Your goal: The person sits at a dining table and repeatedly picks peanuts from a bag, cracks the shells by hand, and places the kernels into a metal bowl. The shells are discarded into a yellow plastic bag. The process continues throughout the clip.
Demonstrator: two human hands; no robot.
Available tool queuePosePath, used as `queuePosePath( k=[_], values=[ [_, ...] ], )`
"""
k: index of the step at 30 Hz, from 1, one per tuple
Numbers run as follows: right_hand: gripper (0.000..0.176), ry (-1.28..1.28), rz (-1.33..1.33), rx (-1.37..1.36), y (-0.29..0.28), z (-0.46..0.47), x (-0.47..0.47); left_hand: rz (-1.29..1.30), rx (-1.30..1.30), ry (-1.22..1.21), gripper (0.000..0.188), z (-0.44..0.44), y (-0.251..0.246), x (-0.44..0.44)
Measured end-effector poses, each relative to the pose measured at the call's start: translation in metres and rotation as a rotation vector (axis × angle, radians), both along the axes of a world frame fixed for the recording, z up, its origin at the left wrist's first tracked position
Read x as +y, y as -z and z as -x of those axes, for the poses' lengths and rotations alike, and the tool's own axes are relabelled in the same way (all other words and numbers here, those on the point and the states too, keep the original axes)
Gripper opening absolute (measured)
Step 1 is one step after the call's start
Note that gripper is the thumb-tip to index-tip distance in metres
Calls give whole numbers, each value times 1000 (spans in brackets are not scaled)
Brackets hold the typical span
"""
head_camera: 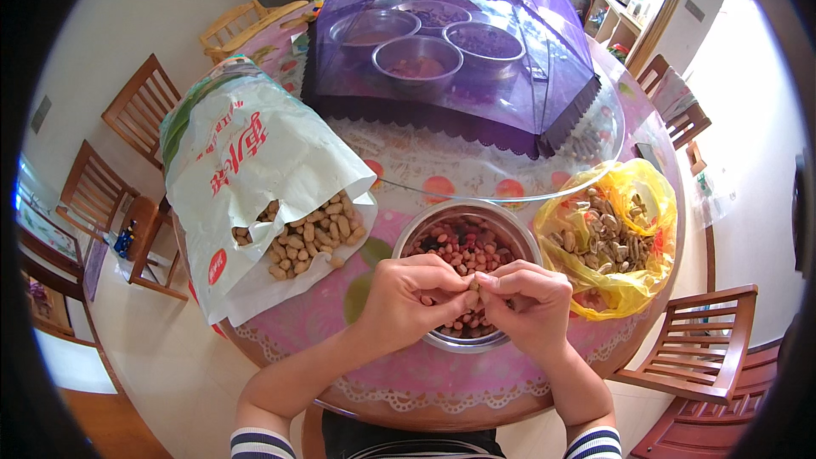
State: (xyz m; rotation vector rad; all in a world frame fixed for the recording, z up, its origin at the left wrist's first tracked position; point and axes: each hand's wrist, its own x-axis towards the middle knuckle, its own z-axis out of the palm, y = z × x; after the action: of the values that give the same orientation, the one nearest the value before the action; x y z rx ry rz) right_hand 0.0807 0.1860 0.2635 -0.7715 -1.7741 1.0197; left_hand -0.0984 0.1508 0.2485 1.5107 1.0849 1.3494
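Note:
Between the fingertips of my left hand (414, 293) and my right hand (529, 299) is a single peanut in its shell (474, 285), mostly hidden by the fingers. Both hands hold it over a round metal bowl (404, 248). Reddish shelled peanut kernels (468, 245) lie inside the bowl. To the left, a white plastic bag (274, 134) lies on its side with unshelled peanuts (315, 236) showing at its mouth. A yellow plastic bag (660, 204) on the right stands open around broken peanut shells (605, 233).
A purple mesh food cover (497, 105) stands at the back over several metal bowls (417, 67). It rests on a round glass turntable (574, 188). A patterned pink cloth (440, 376) covers the round table. Wooden chairs (698, 344) surround it.

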Motion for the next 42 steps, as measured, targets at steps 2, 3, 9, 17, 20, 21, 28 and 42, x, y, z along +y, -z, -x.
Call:
queuePosePath(
  k=[2, 3, 9, 17, 20, 21, 28, 42],
  values=[
    [9, 9, 16, 12, 4, 1, 0, 62, -68, 17, 14, -1, 3, 0],
    [9, 13, 24, 18, 6, 1, -1, 62, -49, 12, 14, -1, 2, 0],
    [8, 57, -91, -64, 1, 2, -2, 105, -118, 30, 12, -1, 3, 0],
    [11, -11, 190, 127, 4, -1, 4, 254, -320, 130, 18, 3, -4, 4],
    [14, -26, 234, 192, 2, 0, 4, 242, -304, 123, 20, 6, -3, 5],
    [16, -29, 236, 201, 2, 0, 4, 223, -278, 108, 20, 7, -2, 5],
    [24, -3, -286, -70, -3, -7, 10, -194, 81, -14, 25, 9, -6, 9],
    [27, -29, -493, -58, 0, -5, 14, -448, 202, -56, 20, 8, 0, 11]
  ],
)
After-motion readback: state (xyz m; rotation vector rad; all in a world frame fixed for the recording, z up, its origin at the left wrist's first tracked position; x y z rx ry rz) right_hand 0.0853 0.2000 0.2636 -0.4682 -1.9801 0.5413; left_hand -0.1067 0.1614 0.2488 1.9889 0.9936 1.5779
